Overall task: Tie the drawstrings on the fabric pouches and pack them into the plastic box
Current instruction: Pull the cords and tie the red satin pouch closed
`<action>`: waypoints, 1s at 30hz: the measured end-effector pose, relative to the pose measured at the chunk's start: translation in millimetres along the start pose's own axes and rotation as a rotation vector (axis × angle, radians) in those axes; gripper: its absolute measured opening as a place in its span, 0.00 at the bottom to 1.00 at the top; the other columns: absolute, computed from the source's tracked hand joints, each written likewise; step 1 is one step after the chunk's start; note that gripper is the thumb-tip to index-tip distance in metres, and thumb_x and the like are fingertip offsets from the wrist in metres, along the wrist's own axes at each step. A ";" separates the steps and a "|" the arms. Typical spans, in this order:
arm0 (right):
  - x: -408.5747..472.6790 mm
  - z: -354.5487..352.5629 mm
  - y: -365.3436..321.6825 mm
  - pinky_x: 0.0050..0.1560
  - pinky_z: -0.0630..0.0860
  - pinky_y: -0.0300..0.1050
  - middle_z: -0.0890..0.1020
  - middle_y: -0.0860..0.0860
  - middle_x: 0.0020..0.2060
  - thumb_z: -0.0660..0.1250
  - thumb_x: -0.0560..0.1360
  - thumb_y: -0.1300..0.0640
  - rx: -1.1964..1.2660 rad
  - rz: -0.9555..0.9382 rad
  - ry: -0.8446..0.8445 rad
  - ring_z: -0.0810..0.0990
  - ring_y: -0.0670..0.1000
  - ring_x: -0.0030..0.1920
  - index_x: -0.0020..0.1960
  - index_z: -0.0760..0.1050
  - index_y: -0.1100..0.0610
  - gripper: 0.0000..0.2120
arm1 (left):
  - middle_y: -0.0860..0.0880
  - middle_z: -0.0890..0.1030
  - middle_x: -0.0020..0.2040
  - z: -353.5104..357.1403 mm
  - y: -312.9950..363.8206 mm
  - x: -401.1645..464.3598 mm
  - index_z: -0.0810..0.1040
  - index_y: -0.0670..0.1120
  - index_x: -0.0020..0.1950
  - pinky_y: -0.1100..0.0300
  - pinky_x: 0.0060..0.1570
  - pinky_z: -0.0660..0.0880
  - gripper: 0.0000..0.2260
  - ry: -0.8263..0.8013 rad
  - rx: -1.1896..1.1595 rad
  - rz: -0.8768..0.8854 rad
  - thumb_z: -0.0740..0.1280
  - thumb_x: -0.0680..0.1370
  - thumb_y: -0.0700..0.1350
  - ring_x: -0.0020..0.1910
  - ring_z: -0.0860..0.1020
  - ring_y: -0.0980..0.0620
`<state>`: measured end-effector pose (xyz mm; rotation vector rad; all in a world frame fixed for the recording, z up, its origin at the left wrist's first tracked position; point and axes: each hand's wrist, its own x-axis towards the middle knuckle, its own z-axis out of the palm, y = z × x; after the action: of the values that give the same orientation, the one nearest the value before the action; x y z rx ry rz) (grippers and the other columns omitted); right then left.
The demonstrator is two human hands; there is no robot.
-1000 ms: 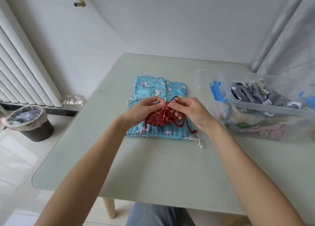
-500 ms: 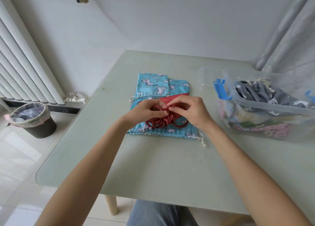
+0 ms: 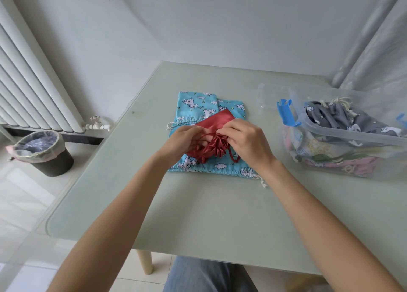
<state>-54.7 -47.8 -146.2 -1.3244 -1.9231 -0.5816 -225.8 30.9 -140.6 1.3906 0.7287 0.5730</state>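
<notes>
both hands are on the red pouch [image 3: 212,124] here, which sits on top of the blue cloud-print pouches [image 3: 198,106] in the middle of the bench [image 3: 209,214]. the left hand [image 3: 184,141] has its grip pinched on the red drawstring [image 3: 203,135], fingers curled round the cord, and the right hand [image 3: 247,141] has its grip closed on the gathered mouth of that red pouch. right of the blue pouches stands the clear plastic box [image 3: 352,135], already holding a grey pouch [image 3: 337,117] on top of other fabric. a blue clip [image 3: 285,113] shows on the box's near-left corner.
</notes>
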 end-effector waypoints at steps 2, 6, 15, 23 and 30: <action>-1.8 5.0 -5.0 0.28 0.78 0.46 0.83 0.52 0.37 0.67 0.70 0.66 -0.038 -0.039 0.031 0.81 0.53 0.36 0.43 0.83 0.59 0.07 | 0.56 0.80 0.31 -2.2 0.9 -1.0 0.79 0.43 0.46 0.69 0.32 0.69 0.09 -0.047 0.124 0.002 0.59 0.80 0.39 0.31 0.75 0.60; -3.8 8.1 -7.2 0.29 0.78 0.46 0.83 0.52 0.38 0.68 0.71 0.66 -0.072 -0.050 0.069 0.81 0.52 0.38 0.46 0.83 0.60 0.07 | 0.55 0.79 0.33 -7.2 0.9 -2.1 0.78 0.40 0.54 0.68 0.35 0.69 0.07 -0.081 0.171 0.055 0.62 0.79 0.37 0.32 0.74 0.59; -3.1 5.6 -4.3 0.35 0.80 0.46 0.83 0.53 0.40 0.66 0.72 0.66 -0.023 -0.054 0.030 0.81 0.53 0.39 0.50 0.82 0.61 0.09 | 0.58 0.74 0.26 -4.1 1.8 -5.0 0.77 0.45 0.43 0.70 0.24 0.63 0.06 -0.106 0.134 0.050 0.64 0.79 0.42 0.23 0.68 0.61; 2.6 -4.9 -9.4 0.47 0.78 0.42 0.84 0.53 0.43 0.71 0.72 0.61 0.513 0.305 -0.053 0.81 0.48 0.43 0.50 0.82 0.61 0.09 | 0.45 0.77 0.43 -6.7 -0.4 -7.0 0.76 0.38 0.53 0.62 0.41 0.73 0.11 -0.124 0.158 0.015 0.62 0.80 0.45 0.40 0.76 0.53; 2.6 -3.1 -6.1 0.46 0.76 0.36 0.83 0.55 0.42 0.68 0.72 0.65 0.415 0.238 -0.050 0.79 0.46 0.42 0.54 0.81 0.62 0.11 | 0.40 0.81 0.50 0.9 7.4 -12.1 0.77 0.36 0.57 0.54 0.47 0.79 0.18 -0.094 -0.067 -0.026 0.60 0.79 0.50 0.47 0.81 0.45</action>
<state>-60.0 -50.7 -142.1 -1.2747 -1.7677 -0.0259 -232.8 22.1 -131.8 1.3352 0.6456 0.5044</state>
